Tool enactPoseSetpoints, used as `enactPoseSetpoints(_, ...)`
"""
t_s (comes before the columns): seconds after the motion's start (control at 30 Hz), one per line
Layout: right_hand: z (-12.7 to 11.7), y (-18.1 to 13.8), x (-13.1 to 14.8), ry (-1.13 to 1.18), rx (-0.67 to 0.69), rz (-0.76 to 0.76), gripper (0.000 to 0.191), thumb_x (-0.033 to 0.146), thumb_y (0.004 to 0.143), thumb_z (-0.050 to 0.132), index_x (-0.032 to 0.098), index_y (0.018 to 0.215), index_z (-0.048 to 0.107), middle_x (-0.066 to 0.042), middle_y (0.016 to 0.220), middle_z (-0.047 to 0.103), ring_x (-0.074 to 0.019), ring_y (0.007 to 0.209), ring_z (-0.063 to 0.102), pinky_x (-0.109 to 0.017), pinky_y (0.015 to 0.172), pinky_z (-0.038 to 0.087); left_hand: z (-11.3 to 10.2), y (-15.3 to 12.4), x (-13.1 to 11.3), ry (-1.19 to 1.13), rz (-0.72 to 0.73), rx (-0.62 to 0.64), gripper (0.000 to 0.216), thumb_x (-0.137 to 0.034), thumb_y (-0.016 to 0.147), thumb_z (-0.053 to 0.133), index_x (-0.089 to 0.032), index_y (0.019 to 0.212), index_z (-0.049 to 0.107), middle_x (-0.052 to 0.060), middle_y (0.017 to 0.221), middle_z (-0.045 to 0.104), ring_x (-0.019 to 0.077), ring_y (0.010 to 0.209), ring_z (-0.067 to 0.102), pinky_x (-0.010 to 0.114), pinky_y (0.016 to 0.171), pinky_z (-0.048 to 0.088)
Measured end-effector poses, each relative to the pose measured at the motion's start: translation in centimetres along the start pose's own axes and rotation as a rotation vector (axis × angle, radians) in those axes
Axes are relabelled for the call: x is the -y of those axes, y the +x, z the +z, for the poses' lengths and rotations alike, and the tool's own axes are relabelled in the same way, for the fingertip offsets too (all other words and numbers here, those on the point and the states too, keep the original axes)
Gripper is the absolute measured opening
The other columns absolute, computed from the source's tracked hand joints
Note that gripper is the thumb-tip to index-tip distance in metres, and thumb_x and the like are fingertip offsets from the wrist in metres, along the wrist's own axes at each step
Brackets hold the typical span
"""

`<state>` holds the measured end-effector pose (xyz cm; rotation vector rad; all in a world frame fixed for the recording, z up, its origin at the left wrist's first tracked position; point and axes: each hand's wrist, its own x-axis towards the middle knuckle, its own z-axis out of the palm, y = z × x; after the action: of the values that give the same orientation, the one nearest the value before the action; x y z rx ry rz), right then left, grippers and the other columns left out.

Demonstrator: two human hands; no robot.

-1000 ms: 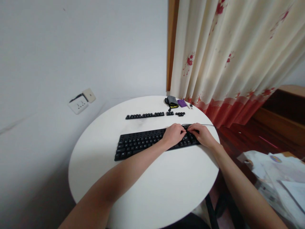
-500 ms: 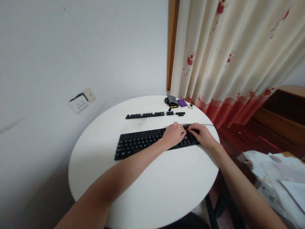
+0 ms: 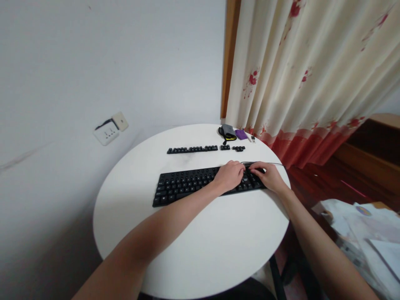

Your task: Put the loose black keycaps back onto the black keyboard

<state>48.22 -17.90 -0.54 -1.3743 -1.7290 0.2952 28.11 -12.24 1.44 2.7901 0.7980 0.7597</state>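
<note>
Black keyboard [image 3: 184, 182] | right part under both hands [image 3: 230, 176] | left end uncovered

Left hand [image 3: 230, 175]: on keyboard [image 3: 183, 185], right of its middle | right hand [image 3: 271, 177]: at keyboard's right end, facing left hand; any grip indiscernible | keycaps [image 3: 195, 149]: in line behind keyboard | pouch [image 3: 229, 131]: near far edge of table [image 3: 193, 258], beside purple item [image 3: 241, 134] | socket [image 3: 106, 133]: on wall [image 3: 156, 62], left | curtain [image 3: 281, 91]: beyond table, right

Got a long black plastic keyboard [image 3: 181, 186] lying across the round white table [image 3: 218, 241], row of small black keycaps [image 3: 192, 149] behind it. Further back on the right there's a folded grey pouch [image 3: 229, 131], small flat purple piece [image 3: 241, 134] just right of that.
</note>
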Motion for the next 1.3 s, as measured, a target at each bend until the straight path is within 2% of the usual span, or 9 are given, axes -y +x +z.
enactPoseSetpoints(0.23,0.08,0.01,0.13,-0.01,0.017,-0.078,0.01,0.023,0.085,0.06,0.021,0.084,0.07,-0.006,0.09,0.072,-0.0226,0.086,0.065,-0.039,0.084,0.05,0.02,0.0,-0.03,0.016,-0.006,0.019,0.027,-0.015,0.093,0.041,-0.019,0.097,0.068,0.005,0.096,0.068,0.0209,0.094,0.059,0.034,0.089,0.048)
enactPoseSetpoints(0.43,-0.16,0.05,0.26,-0.061,0.05,-0.15,0.01,0.02,0.085,0.059,0.021,0.085,0.068,-0.008,0.095,0.07,-0.0232,0.093,0.062,-0.042,0.089,0.048,-0.08,0.04,-0.13,0.014,-0.015,0.024,0.027,-0.016,0.093,0.041,-0.019,0.097,0.068,0.005,0.096,0.068,0.0211,0.094,0.059,0.034,0.088,0.048)
enactPoseSetpoints(0.77,-0.03,-0.08,0.59,0.003,0.063,-0.138,0.011,0.017,0.084,0.057,0.021,0.08,0.066,-0.007,0.095,0.069,-0.0214,0.092,0.062,-0.039,0.088,0.047,-0.17,0.1,-0.21,0.005,-0.022,0.033,0.026,-0.017,0.092,0.043,-0.019,0.097,0.068,0.006,0.095,0.067,0.0213,0.094,0.058,0.034,0.087,0.048)
enactPoseSetpoints(1.13,-0.02,-0.15,0.29,-0.167,0.07,-0.106,0.014,0.013,0.074,0.058,0.021,0.077,0.069,-0.005,0.101,0.068,-0.0228,0.099,0.058,-0.041,0.095,0.044,-0.11,0.09,-0.23,0.013,-0.032,0.032,0.026,-0.019,0.092,0.043,-0.019,0.096,0.068,0.006,0.095,0.066,0.0212,0.094,0.058,0.034,0.087,0.049)
enactPoseSetpoints(1.3,0.01,-0.39,0.65,-0.156,0.056,-0.094,0.015,0.013,0.074,0.057,0.021,0.078,0.069,-0.005,0.102,0.069,-0.0228,0.101,0.059,-0.04,0.095,0.044,-0.19,0.12,-0.2,-0.021,-0.049,0.032,0.027,-0.02,0.092,0.043,-0.02,0.096,0.07,0.006,0.097,0.068,0.0209,0.095,0.06,0.033,0.089,0.048)
